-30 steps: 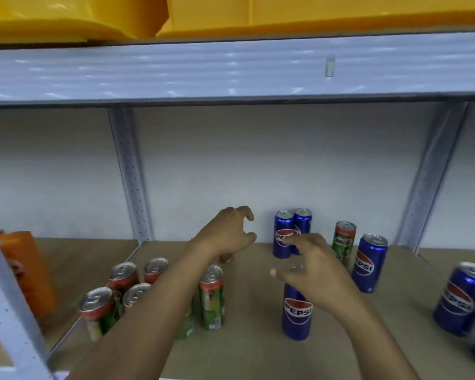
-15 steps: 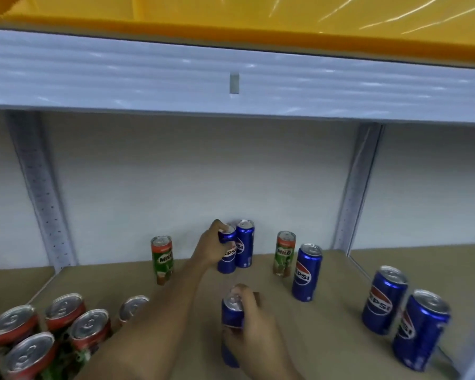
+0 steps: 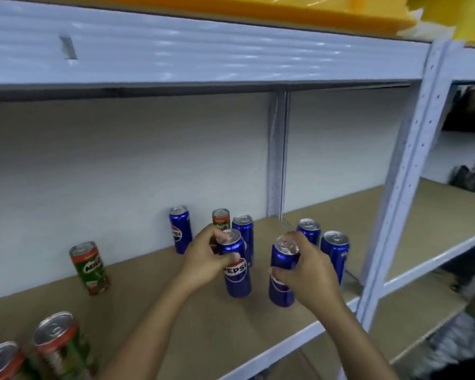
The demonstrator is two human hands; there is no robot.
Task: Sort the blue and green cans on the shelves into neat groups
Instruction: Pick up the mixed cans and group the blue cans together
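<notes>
My left hand (image 3: 203, 259) grips a blue Pepsi can (image 3: 236, 272) near its top, its base close to the brown shelf board (image 3: 154, 294). My right hand (image 3: 310, 267) grips a second blue can (image 3: 281, 286) just to the right. Behind them stand more blue cans: one against the back wall (image 3: 180, 233), one (image 3: 244, 234) behind the left-hand can, two at the right (image 3: 309, 231) (image 3: 335, 253). A green Milo can (image 3: 220, 219) stands half hidden behind my left hand. Another green can (image 3: 90, 267) stands alone at the left.
More green cans (image 3: 63, 346) crowd the bottom left corner. A white upright post (image 3: 395, 204) bounds the shelf at the right, with another shelf bay beyond it. A white shelf beam (image 3: 203, 53) with yellow bins on top hangs overhead.
The view swung to the right. My left hand took one blue can from the back pair and brought it forward. My right hand carried its blue can to the right, toward the other blue cans.
</notes>
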